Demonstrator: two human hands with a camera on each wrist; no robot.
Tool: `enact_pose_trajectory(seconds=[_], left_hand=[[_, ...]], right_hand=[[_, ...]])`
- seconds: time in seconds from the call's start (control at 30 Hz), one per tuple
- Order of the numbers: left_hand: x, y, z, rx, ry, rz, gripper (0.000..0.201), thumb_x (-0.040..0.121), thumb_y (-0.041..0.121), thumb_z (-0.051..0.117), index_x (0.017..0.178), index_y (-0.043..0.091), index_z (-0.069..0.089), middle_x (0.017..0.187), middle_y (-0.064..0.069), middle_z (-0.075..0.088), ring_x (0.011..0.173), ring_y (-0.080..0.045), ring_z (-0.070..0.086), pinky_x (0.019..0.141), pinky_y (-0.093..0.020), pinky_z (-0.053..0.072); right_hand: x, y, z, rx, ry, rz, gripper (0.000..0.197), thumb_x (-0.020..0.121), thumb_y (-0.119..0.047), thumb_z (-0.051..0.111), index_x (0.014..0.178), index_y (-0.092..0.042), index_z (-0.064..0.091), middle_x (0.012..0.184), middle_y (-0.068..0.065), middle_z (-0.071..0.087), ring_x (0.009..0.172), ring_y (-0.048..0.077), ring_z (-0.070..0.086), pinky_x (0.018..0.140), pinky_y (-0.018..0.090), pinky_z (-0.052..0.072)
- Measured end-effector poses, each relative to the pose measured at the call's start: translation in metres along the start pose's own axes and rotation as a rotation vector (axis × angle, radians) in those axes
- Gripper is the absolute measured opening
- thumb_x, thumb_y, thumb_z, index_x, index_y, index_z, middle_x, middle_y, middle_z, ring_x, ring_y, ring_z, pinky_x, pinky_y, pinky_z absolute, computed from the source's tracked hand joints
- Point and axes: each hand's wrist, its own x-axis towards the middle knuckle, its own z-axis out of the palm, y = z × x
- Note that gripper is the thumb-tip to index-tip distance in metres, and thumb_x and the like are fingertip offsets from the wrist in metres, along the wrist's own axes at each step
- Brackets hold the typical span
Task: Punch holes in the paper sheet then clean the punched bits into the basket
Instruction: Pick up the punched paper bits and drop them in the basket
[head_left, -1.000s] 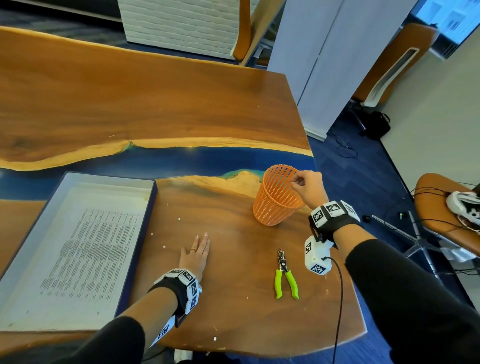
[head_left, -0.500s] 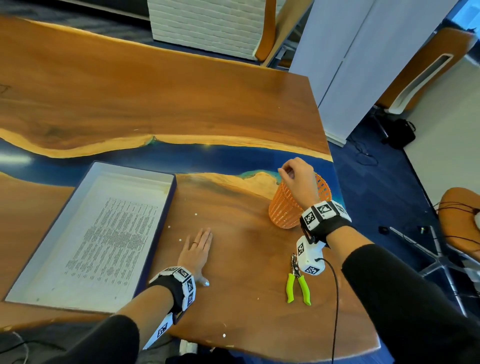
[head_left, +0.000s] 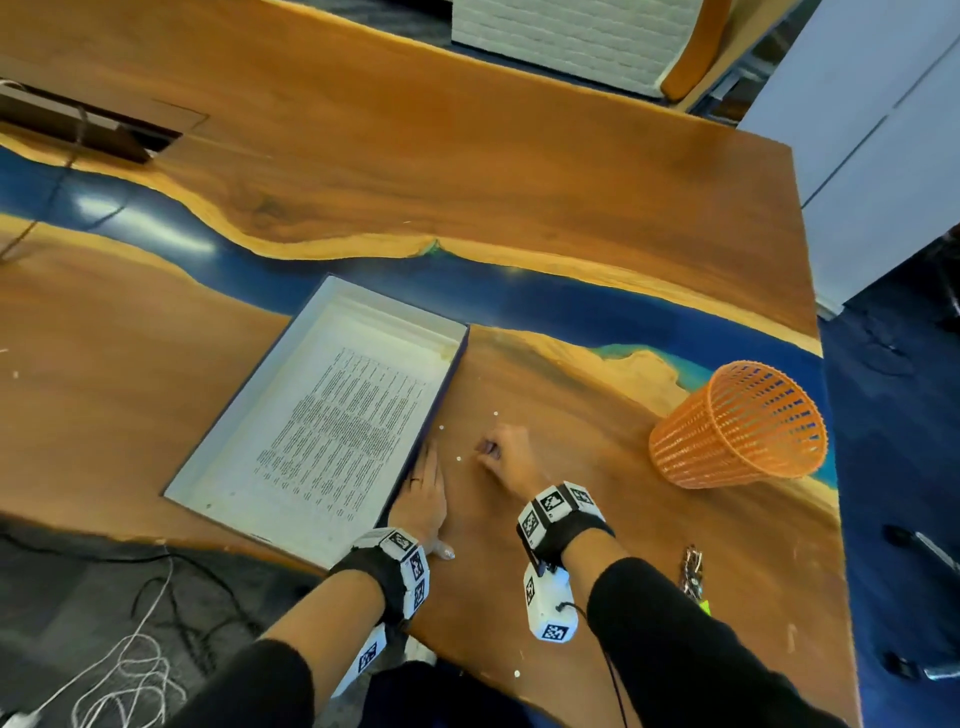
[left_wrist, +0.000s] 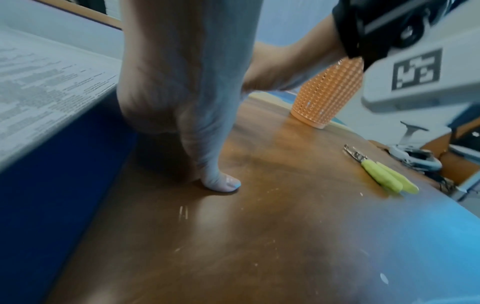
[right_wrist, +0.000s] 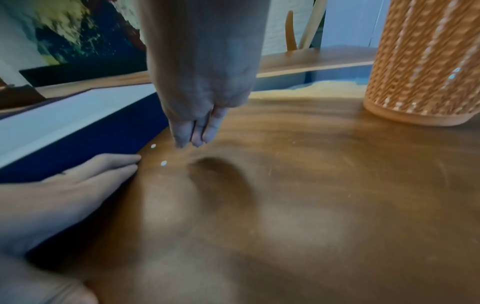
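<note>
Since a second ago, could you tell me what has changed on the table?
The right hand left the basket rim and came down among the paper bits beside the tray. The left hand slid against the tray's side. Basket, punch pliers and sheet stayed put.

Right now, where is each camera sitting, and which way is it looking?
Head: up on the person's head, looking down at the table, tray and both hands, left hand and right hand.
Left wrist: low on the left wrist, looking along the palm toward the hole punch.
Right wrist: on the right wrist, looking down its fingers at paper bits.
Shared: all three see the orange basket.
</note>
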Motion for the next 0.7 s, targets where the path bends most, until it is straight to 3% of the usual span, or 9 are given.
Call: enact_pose_trajectory(seconds=[0.1,0.17,0.33,0.47,0.7], left_hand=[[0.002,0.001,0.001,-0.022,-0.021,-0.027,0.142,0.064,0.058,0.076,0.144,-0.011,-0.018,0.155,-0.022,-0.023,0.148,-0.032,-0.009,0.122,-0.036,0.013],[0.003,0.000,0.002,-0.043,-0.035,-0.049,0.144,0.063,0.056,0.078,0.144,-0.009,-0.020,0.155,-0.019,-0.025,0.148,-0.030,-0.010,0.121,-0.034,0.014],[0.006,0.004,0.000,-0.044,-0.066,-0.102,0.131,0.073,0.050,0.074,0.145,-0.007,-0.019,0.156,-0.019,-0.024,0.148,-0.029,-0.012,0.121,-0.032,0.009],[0.008,0.006,-0.003,0.032,-0.121,-0.112,0.141,0.067,0.057,0.076,0.144,-0.006,-0.023,0.156,-0.018,-0.024,0.147,-0.029,-0.014,0.120,-0.033,0.005],[0.009,0.008,-0.004,0.091,-0.157,-0.115,0.138,0.070,0.059,0.072,0.143,-0.008,-0.023,0.155,-0.020,-0.026,0.146,-0.031,-0.017,0.120,-0.035,0.000]], right_hand=[[0.004,0.004,0.018,-0.002,-0.016,0.006,0.012,0.083,-0.010,0.066,0.091,-0.001,0.071,0.094,0.019,0.068,0.077,0.027,0.060,0.075,0.032,0.052],[0.006,0.005,0.023,0.010,0.015,0.005,0.011,0.081,-0.011,0.068,0.088,-0.004,0.071,0.091,0.016,0.068,0.081,0.031,0.063,0.076,0.041,0.054],[0.009,0.001,0.025,0.005,0.036,-0.055,0.015,0.082,-0.014,0.067,0.089,-0.001,0.072,0.096,0.016,0.065,0.088,0.031,0.061,0.079,0.045,0.050],[0.010,0.001,0.028,-0.060,0.031,-0.083,0.017,0.084,-0.016,0.065,0.086,0.000,0.071,0.095,0.016,0.064,0.088,0.033,0.060,0.077,0.047,0.049],[0.010,-0.004,0.026,-0.211,-0.016,-0.145,0.016,0.087,-0.012,0.058,0.081,0.001,0.064,0.096,0.015,0.060,0.086,0.034,0.059,0.073,0.049,0.049]])
